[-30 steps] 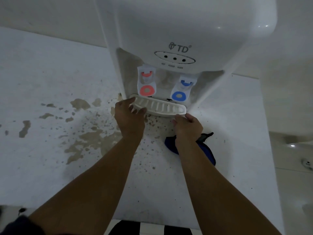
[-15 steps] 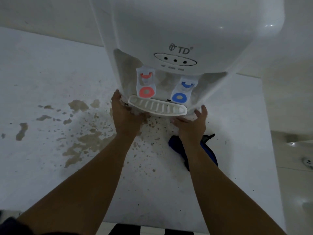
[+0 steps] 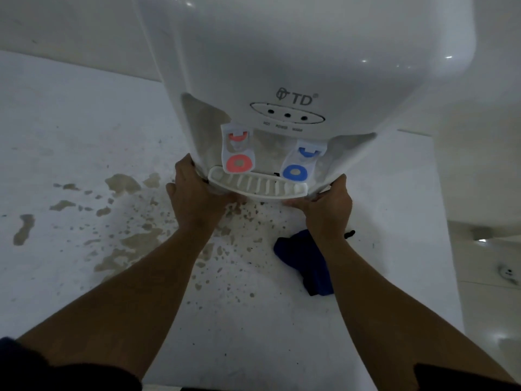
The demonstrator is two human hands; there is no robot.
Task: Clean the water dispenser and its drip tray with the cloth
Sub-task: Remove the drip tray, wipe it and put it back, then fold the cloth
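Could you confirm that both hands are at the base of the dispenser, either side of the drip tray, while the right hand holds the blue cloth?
Not quite: in the head view the blue cloth lies on the counter, under the right forearm, held by neither hand. The rest stands.

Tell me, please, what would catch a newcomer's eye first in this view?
The big white water dispenser fills the top of the view, its red tap and blue tap bright above the ribbed drip tray. The left hand and right hand hold the dispenser's base at either side of the tray. Brown stains spatter the white counter at left, and a blue cloth lies under the right wrist.
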